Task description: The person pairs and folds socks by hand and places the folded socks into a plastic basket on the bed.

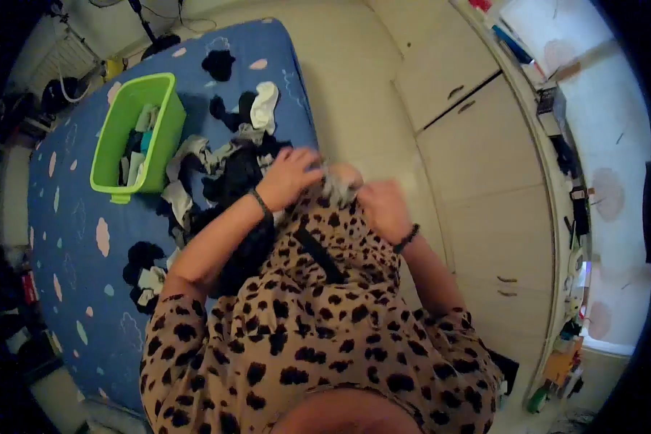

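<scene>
A grey sock (338, 186) is stretched between my two hands above my lap. My left hand (291, 177) has its fingers closed on the sock's left side. On the other side my right hand (385, 210), a little blurred, pinches the sock too. A black sock (318, 254) lies across the spotted clothing on my lap. Beside my left arm a heap of loose dark and grey socks (239, 170) is spread on the bed, with a white sock (265, 106) at its far end.
On the blue patterned bed (79, 267) stands a green basket (168, 141) holding several folded socks. A black bundle (218, 65) lies near the bed's far edge. Pale cabinets (484, 181) line the right side, under a cluttered ledge. A fan stand (148, 29) is behind the bed.
</scene>
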### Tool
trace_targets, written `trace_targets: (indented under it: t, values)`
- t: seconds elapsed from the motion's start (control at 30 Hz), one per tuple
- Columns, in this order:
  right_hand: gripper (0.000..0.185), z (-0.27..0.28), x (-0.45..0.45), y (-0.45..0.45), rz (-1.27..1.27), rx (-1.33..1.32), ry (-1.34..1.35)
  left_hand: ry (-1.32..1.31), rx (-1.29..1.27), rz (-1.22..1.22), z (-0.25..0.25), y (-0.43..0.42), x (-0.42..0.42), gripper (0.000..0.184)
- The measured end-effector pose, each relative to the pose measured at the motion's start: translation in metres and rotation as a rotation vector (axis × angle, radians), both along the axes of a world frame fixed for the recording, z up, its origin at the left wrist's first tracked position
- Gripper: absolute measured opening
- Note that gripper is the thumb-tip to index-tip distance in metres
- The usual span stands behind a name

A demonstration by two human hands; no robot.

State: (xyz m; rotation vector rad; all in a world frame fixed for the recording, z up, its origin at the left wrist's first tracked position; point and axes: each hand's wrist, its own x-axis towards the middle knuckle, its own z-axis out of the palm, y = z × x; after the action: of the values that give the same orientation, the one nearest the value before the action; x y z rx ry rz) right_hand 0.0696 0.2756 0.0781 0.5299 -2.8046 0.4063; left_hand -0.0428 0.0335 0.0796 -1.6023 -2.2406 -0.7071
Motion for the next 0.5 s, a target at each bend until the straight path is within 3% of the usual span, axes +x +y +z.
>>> trace_targets:
  t: [0.03, 0.1, 0.17, 0.23, 0.3, 0.33, 0.4, 0.47, 0.5]
  values:
    - [0.005, -0.029, 0.008, 0.012, -0.105, -0.045, -0.309, -0.026, 0.015, 0.042, -0.022, -0.005, 0.01, 0.022]
    - [0.003, 0.009, 0.003, 0.007, -0.167, -0.202, 0.026, 0.024, 0.074, 0.091, -0.021, 0.004, -0.04, 0.022]
    - [0.004, 0.01, 0.031, -0.011, -0.284, -0.358, -0.007, -0.234, 0.135, 0.137, -0.025, -0.019, -0.016, 0.02]
    - [0.006, 0.012, 0.006, -0.002, -0.218, -0.683, -0.178, -0.536, 0.23, 0.043, -0.009, -0.019, -0.015, 0.012]
    - [0.006, 0.01, -0.004, 0.009, -0.2, -0.802, -0.173, -0.857, 0.256, -0.015, -0.016, -0.027, -0.02, 0.005]
    - [0.006, 0.004, 0.006, 0.009, -0.212, -0.944, -0.238, -0.87, 0.249, -0.014, -0.019, -0.029, -0.021, 0.005]
    - [0.005, -0.007, 0.013, 0.012, -0.288, -1.091, -0.36, -1.27, 0.339, 0.018, -0.023, -0.031, -0.014, 0.004]
    - [0.005, -0.008, 0.012, 0.009, -0.267, -1.292, -0.357, -1.206, 0.364, 0.016, -0.023, -0.025, -0.006, 0.006]
    - [0.005, -0.007, 0.013, 0.011, -0.349, -1.161, -0.421, -1.308, 0.451, 0.0, -0.027, -0.023, 0.001, 0.006]
